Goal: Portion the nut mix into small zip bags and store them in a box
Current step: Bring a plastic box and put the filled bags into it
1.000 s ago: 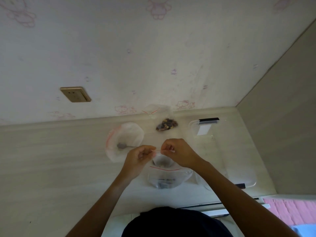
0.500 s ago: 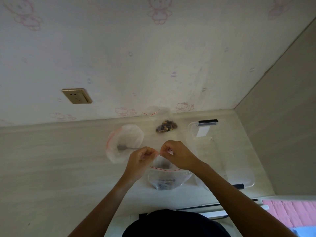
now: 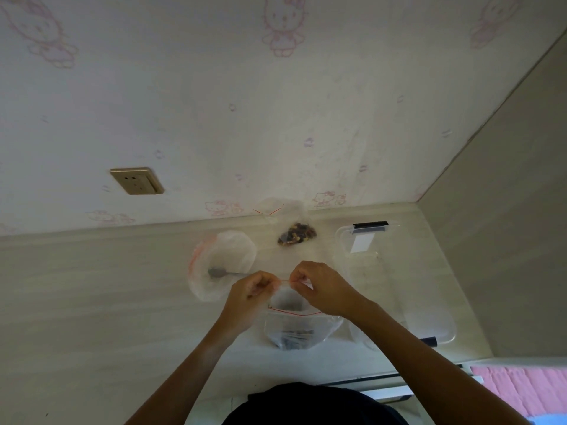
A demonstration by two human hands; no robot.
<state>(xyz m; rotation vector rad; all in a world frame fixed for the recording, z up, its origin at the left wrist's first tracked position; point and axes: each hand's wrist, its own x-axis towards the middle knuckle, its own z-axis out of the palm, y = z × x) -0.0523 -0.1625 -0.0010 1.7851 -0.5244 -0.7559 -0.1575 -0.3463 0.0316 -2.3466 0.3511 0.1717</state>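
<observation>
While the left hand (image 3: pixel 256 289) and right hand (image 3: pixel 319 286) pinch the small zip bag (image 3: pixel 287 297) strip, they've closed together then spread again; sealing nearly done, boxing next.

I can read no words, numbers or brand names anywhere in front of me. The only printed marks are pink cartoon cat figures on the wallpaper (image 3: pixel 283 24), and they carry no lettering I can make out. The white label strip inside the clear box (image 3: pixel 362 243) is blank as far as I can tell, and the small zip bag (image 3: pixel 287 297) I hold shows only a red line along its seal.
</observation>
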